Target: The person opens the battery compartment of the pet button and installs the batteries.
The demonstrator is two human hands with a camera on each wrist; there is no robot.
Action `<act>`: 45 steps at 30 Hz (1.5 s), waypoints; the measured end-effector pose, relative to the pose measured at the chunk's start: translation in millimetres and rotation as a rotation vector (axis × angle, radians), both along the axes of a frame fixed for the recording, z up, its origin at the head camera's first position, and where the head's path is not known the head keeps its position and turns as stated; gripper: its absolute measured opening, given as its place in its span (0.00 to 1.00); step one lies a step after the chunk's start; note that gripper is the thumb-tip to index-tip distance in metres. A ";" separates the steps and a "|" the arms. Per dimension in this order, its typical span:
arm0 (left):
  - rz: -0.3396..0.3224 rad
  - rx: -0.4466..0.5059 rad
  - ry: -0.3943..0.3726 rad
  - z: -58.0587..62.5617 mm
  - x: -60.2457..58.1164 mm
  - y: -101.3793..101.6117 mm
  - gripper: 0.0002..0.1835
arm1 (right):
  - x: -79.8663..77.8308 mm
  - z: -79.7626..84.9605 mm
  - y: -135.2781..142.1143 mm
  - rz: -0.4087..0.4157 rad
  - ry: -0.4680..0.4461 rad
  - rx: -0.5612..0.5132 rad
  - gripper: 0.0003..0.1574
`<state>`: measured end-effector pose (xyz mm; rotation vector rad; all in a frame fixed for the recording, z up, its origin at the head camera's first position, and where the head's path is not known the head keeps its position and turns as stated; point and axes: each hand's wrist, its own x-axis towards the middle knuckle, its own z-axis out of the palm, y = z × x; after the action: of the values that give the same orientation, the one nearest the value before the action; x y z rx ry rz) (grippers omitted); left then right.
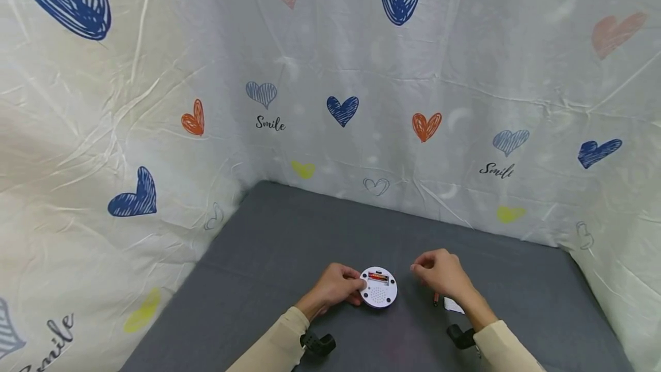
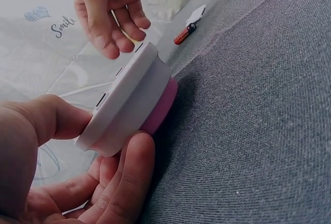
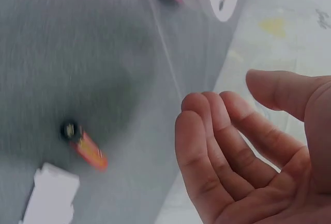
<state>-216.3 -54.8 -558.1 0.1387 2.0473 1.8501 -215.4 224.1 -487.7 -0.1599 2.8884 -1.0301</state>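
Note:
My left hand grips a round white device at its left edge, thumb on the upper face and fingers beneath. Its face bears speaker holes and an uncovered battery compartment with a red battery lying in it. A pink part forms the underside, close over the cloth. To the right of the device hovers my right hand, fingers loosely bent, thumb apart, nothing between them. Below that hand lies a loose red battery with a black end, beside a small white cover.
Grey cloth covers the table. White curtains printed with hearts and the word "Smile" hang behind and at both sides. Black wrist cameras are strapped at the left cuff and the right cuff.

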 end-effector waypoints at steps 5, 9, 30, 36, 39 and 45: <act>0.003 -0.005 0.003 0.8 1.1 -0.8 0.13 | 1.5 6.9 15.9 0.019 0.039 0.070 0.04; 0.005 -0.011 0.004 1.3 2.1 -1.1 0.13 | 4.1 5.9 27.1 0.110 0.078 0.137 0.02; 0.005 -0.008 0.001 -0.8 0.3 0.0 0.13 | 2.5 -15.8 53.1 0.508 0.309 0.416 0.10; 0.005 -0.006 0.006 0.6 0.0 0.1 0.13 | 2.4 -20.0 56.5 0.585 0.347 0.484 0.15; 0.004 -0.005 0.008 1.4 0.4 0.3 0.14 | 3.7 -24.6 56.5 0.620 0.376 0.499 0.17; 0.007 -0.008 0.008 1.0 1.8 0.8 0.14 | 5.9 -33.0 54.9 0.649 0.439 0.509 0.18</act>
<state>-214.5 -54.1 -557.1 0.1372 2.0631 1.8488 -209.5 278.9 -520.6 -1.3070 2.9615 -0.1506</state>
